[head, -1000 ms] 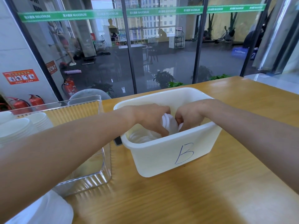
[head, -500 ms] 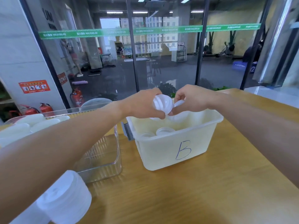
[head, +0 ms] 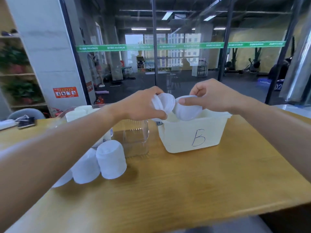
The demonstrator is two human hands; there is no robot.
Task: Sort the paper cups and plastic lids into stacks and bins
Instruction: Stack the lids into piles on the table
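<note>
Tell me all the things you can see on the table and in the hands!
plastic lids: a few, translucent white, held above the bin, some in each hand
bin marked B: one, white, far middle of the table
clear container: one, see-through, left of the bin
upside-down paper cups: at least two, white, near left, in front of the clear container
more cups: a few, white, behind the left forearm, count unclear
table: one, light wood
dark object: one, far left edge, blurred
left hand: holds lids
right hand: pinches a lid
</note>
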